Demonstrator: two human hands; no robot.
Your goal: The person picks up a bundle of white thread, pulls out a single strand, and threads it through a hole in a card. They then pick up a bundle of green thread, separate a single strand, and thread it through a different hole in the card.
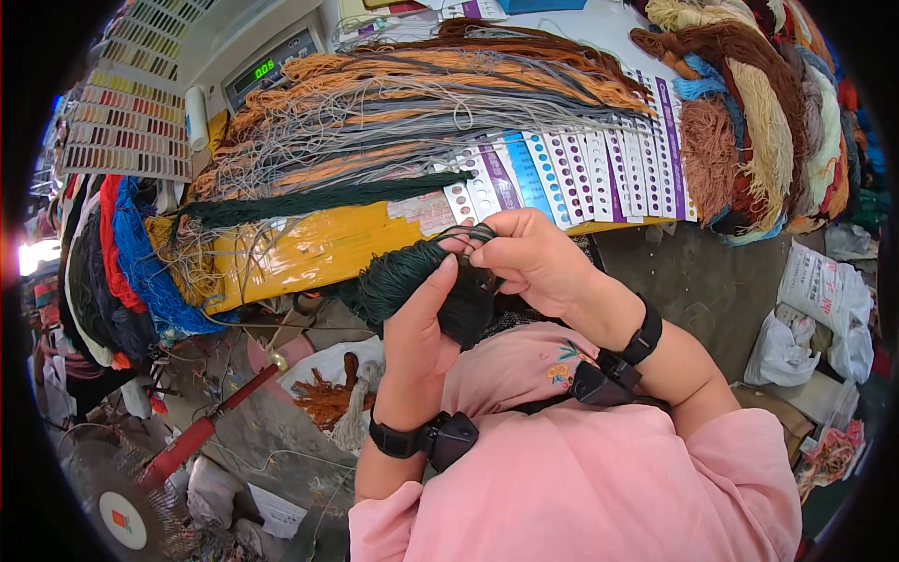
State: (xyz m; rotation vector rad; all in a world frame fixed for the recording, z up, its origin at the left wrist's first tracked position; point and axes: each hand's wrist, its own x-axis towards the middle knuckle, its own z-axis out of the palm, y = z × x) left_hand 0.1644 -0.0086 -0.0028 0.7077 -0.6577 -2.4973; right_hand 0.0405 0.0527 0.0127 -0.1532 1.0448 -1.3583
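Note:
A thick skein of dark green thread (405, 277) hangs bunched in front of me, just past the table's near edge. My left hand (423, 314) is closed round the skein, its thumb pointing up along it. At the skein's upper right end, my right hand (529, 255) pinches a few green strands between thumb and fingers. The strands loop over the fingertips of both hands. Behind them on the table lies a second, straightened bundle of dark green thread (328, 199). Part of the held skein is hidden behind my left hand.
Grey and orange threads (412, 103) spread across the table beside punched cards (599, 173). A scale with a lit display (267, 70) and a colour chart (126, 122) stand back left. Coloured skeins (749, 112) hang at right. A fan (122, 510) stands low left, white bags (815, 300) at right.

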